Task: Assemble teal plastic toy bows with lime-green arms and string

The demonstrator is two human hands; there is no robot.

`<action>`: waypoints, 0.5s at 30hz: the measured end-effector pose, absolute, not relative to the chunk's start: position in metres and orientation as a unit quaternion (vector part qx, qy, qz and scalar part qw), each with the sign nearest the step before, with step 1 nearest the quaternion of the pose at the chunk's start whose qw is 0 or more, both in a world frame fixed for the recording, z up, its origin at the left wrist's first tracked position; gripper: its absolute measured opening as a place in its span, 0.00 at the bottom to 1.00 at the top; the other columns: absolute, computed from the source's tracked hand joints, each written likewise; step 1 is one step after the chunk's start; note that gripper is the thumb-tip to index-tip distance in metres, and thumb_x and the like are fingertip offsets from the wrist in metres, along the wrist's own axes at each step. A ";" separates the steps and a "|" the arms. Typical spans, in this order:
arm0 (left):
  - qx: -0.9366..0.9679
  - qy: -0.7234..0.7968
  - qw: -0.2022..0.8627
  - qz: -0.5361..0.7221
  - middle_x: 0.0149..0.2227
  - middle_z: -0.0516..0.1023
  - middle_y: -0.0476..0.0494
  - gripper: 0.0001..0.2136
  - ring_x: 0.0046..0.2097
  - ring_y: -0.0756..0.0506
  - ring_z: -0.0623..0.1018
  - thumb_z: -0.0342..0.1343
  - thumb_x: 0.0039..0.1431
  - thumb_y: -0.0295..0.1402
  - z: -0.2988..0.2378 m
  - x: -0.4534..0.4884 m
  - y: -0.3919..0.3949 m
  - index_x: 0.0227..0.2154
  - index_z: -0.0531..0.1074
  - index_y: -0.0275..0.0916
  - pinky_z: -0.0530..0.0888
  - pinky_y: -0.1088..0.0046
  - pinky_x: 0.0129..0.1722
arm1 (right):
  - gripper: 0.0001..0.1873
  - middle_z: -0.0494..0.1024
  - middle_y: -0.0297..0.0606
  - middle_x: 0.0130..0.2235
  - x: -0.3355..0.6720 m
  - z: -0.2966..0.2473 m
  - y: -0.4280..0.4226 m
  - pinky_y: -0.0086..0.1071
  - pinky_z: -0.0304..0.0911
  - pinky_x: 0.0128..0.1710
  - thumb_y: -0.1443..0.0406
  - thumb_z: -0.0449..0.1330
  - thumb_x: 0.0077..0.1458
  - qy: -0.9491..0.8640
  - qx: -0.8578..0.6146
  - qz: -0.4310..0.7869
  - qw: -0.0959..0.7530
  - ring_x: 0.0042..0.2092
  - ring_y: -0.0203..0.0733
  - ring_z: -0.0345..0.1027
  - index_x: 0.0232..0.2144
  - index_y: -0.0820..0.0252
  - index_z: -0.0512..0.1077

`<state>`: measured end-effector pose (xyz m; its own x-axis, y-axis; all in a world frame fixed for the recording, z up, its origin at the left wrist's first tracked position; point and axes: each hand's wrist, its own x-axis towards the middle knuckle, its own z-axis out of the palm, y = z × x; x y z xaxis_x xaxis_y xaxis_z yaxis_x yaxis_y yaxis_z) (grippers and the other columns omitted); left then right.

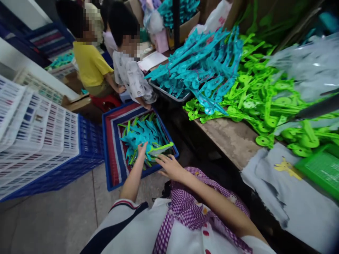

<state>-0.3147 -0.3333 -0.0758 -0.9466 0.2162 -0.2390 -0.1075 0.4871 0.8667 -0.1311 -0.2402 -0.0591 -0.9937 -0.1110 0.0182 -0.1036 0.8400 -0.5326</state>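
Observation:
In the head view, my left hand [142, 151] is closed on the near end of a teal and lime-green plastic piece [160, 149] with a greyish middle. My right hand [171, 167] is beside that piece with its fingers spread and stretched out, the fingertips close to its lower edge; whether they touch cannot be made out. Both hands are over a blue crate [108, 165] lined with red, white and blue striped sheeting. Inside it lies a heap of teal plastic pieces [144, 130] with some green ones among them.
On the workbench [225, 137] at right are a pile of teal pieces [201, 63] and lime-green parts [265, 95]. A grey cloth [293, 197] and green basket [320, 169] lie nearer. Stacked crates [47, 130] stand at left. People [132, 70] are beyond the blue crate.

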 end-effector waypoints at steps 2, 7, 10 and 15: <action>-0.008 0.874 0.124 0.470 0.56 0.73 0.38 0.19 0.55 0.39 0.75 0.58 0.66 0.41 -0.075 -0.343 -0.347 0.55 0.70 0.37 0.75 0.52 0.54 | 0.25 0.69 0.52 0.64 -0.097 -0.060 -0.223 0.48 0.58 0.63 0.60 0.56 0.66 0.946 -0.018 -0.323 0.021 0.65 0.50 0.63 0.63 0.62 0.66; 0.041 0.894 0.041 0.444 0.53 0.74 0.35 0.15 0.62 0.28 0.69 0.59 0.56 0.38 -0.073 -0.379 -0.341 0.47 0.72 0.42 0.63 0.40 0.63 | 0.20 0.77 0.48 0.56 0.004 -0.066 -0.194 0.47 0.65 0.59 0.58 0.52 0.68 0.884 0.172 -0.435 0.006 0.57 0.48 0.72 0.57 0.58 0.73; 0.172 0.868 0.021 0.465 0.53 0.74 0.37 0.19 0.59 0.33 0.73 0.62 0.53 0.43 -0.050 -0.368 -0.290 0.47 0.73 0.45 0.70 0.48 0.61 | 0.21 0.80 0.47 0.53 0.036 -0.054 -0.194 0.47 0.67 0.58 0.55 0.51 0.68 0.830 0.249 -0.498 0.001 0.55 0.49 0.75 0.53 0.57 0.77; 0.486 0.723 -0.131 0.473 0.61 0.69 0.38 0.22 0.66 0.37 0.66 0.56 0.62 0.48 0.045 -0.387 -0.134 0.56 0.69 0.46 0.65 0.55 0.65 | 0.22 0.80 0.43 0.53 0.022 -0.028 -0.182 0.44 0.67 0.59 0.52 0.52 0.67 0.820 0.217 -0.529 -0.024 0.54 0.48 0.75 0.53 0.54 0.77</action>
